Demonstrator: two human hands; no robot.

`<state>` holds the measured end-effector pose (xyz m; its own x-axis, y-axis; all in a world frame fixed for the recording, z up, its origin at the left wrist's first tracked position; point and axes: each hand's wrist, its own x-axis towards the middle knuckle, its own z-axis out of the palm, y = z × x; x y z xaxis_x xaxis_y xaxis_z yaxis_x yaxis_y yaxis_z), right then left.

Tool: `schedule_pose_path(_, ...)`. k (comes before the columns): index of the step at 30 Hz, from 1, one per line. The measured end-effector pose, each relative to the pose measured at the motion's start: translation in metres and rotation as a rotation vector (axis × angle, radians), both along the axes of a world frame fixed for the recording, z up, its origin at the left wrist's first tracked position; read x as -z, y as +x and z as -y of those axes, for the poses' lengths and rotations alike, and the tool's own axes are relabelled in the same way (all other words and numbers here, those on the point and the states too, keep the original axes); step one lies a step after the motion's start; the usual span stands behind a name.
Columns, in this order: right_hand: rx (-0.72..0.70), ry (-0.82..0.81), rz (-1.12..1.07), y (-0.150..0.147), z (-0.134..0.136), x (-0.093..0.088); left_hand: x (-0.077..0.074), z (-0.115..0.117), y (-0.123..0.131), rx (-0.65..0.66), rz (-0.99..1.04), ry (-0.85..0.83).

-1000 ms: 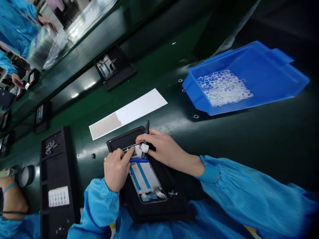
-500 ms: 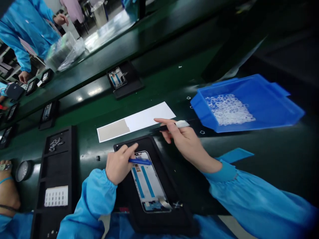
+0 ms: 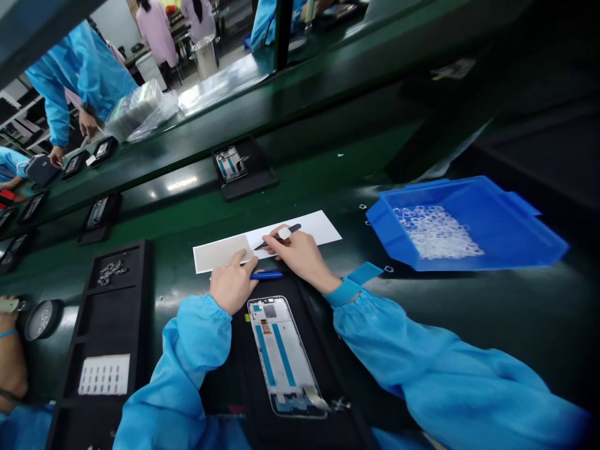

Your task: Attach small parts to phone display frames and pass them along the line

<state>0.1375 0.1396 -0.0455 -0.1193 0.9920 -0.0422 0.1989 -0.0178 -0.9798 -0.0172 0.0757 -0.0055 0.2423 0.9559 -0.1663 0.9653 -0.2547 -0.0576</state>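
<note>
My right hand (image 3: 300, 250) is closed around black tweezers (image 3: 294, 228), with white wrapping on one finger. The tweezers' tip touches down on or just above the white strip (image 3: 323, 226), beside the edge of its grey-beige sheet (image 3: 218, 253). Fingertips of my left hand (image 3: 232, 284) rest at that sheet's lower edge. The same hand keeps a blue pen-like tool (image 3: 268, 275) tucked in its grip, pointing right. Below both hands, an opened phone frame (image 3: 281, 350) with two blue strips lies in a black holder (image 3: 323, 331).
To the right stands a blue bin (image 3: 510, 231) of small white rings. On the left are a black compartment tray (image 3: 143, 300) and a round dish (image 3: 43, 320). Other phones in holders (image 3: 248, 172) sit further back. A co-worker's arm (image 3: 12, 356) reaches in at far left.
My right hand has moved left and down onto the strip with the tweezers. My left hand has shifted from over the phone up to the sheet's edge. The view has tilted slightly upward.
</note>
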Motion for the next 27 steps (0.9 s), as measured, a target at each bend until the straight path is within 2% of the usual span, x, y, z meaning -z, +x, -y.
schedule_pose_path(10, 0.019, 0.04, 0.0, -0.001, 0.002, 0.0, 0.002, -0.001, 0.0, -0.001, -0.018, 0.012)
schedule_pose_path(15, 0.036, 0.03, -0.113, -0.003, -0.002, 0.005, 0.001, 0.0, 0.002, -0.007, -0.008, 0.03)
schedule_pose_path(18, 0.096, 0.028, -0.211, -0.001, -0.001, 0.007, 0.0, 0.0, 0.001, -0.023, 0.017, 0.018)
schedule_pose_path(22, 0.184, 0.028, -0.298, 0.017, 0.024, 0.006, -0.002, 0.001, -0.01, -0.059, 0.184, -0.01)
schedule_pose_path(25, 0.127, 0.001, -0.292, 0.033, 0.059, 0.005, -0.005, 0.003, -0.017, -0.143, 0.421, 0.047)
schedule_pose_path(27, 0.063, -0.036, -0.252, 0.038, 0.079, 0.006, -0.007, 0.005, -0.016, -0.174, 0.554, -0.037)
